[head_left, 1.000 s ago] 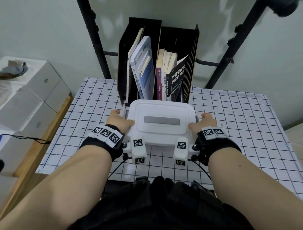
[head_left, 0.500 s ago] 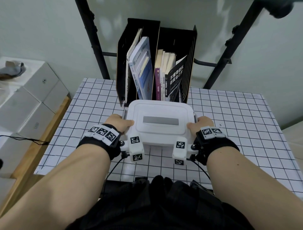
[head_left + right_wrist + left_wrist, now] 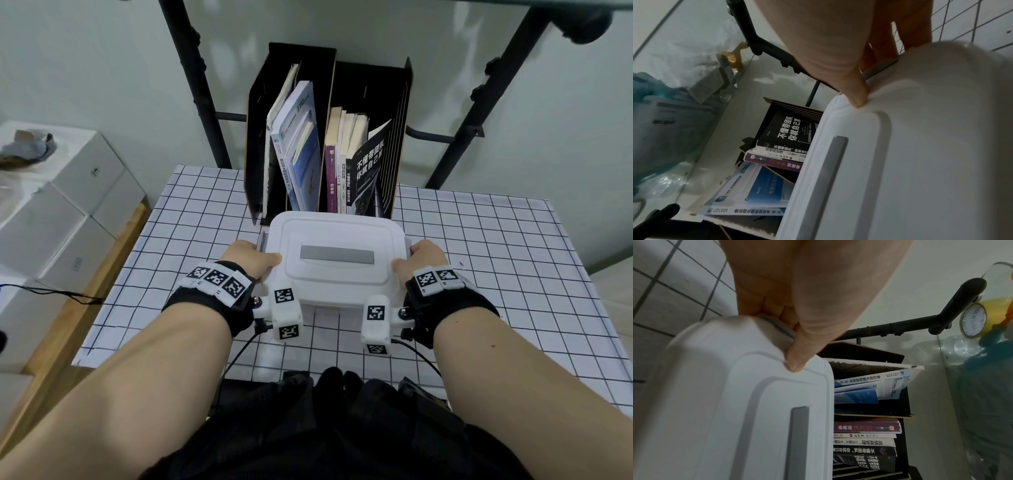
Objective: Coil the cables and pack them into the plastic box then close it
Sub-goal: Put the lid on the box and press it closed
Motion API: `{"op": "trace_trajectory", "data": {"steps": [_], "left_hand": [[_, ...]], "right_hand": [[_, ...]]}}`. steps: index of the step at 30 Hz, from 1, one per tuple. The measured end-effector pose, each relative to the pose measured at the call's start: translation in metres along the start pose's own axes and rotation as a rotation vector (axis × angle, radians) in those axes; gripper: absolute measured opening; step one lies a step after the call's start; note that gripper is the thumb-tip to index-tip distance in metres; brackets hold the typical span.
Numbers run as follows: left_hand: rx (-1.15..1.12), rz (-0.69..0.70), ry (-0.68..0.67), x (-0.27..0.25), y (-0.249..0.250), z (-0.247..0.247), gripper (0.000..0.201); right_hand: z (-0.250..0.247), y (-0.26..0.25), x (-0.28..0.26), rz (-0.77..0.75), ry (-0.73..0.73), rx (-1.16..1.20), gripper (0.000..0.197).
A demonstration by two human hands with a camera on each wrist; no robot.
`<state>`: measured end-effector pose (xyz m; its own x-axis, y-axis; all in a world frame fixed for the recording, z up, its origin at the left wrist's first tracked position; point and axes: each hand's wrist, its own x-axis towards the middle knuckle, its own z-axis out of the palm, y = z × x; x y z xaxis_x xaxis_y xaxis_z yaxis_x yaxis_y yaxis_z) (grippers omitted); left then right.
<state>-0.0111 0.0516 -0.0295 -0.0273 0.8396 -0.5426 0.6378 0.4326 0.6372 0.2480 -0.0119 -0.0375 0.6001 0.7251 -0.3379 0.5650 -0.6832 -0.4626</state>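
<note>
A white plastic box (image 3: 337,274) with its lid on and a grey strip across the top sits on the checked table (image 3: 496,260), close to the black file rack. My left hand (image 3: 251,260) grips the box's left side, thumb on the lid edge (image 3: 795,366) and fingers curled around the grey side latch (image 3: 777,327). My right hand (image 3: 419,262) grips the right side the same way, thumb pressing the lid (image 3: 857,99), fingers down at the grey latch (image 3: 881,65). No cables show; the inside of the box is hidden.
A black file rack (image 3: 329,144) full of books stands right behind the box. Black frame poles (image 3: 202,85) rise at the back of the table. White cartons (image 3: 61,212) are stacked left of the table, beside a wooden edge.
Both thumbs have slid inward onto the lid edges and the fingers have closed on the side latches. The box stays in the same place.
</note>
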Motion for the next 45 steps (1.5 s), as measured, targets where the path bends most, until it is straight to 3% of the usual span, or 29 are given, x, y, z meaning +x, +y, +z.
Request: {"op": "trace_trajectory", "data": {"steps": [11,20,34,40,45], "left_hand": [[-0.012,0.002,-0.002,0.0008,-0.001,0.0006,0.037],[-0.05,-0.004,0.005,0.0008,-0.0018,0.0011,0.034],[0.045,0.062,0.033,0.001,0.0054,0.0002,0.031],[-0.007,0.073,0.025,0.0021,0.0045,0.0018,0.022],[-0.045,0.076,0.046,0.0034,0.0017,0.0034,0.027]], "right_hand": [[0.003,0.0056,0.0038,-0.064,0.059,0.009,0.009],[0.0007,0.0022,0.0009,-0.104,0.071,-0.066,0.021],[0.0035,0.0051,0.0045,-0.089,0.081,-0.032,0.025],[0.005,0.0059,0.0051,-0.094,0.083,-0.034,0.026],[0.0035,0.0058,0.0039,-0.103,0.084,-0.048,0.024]]}}
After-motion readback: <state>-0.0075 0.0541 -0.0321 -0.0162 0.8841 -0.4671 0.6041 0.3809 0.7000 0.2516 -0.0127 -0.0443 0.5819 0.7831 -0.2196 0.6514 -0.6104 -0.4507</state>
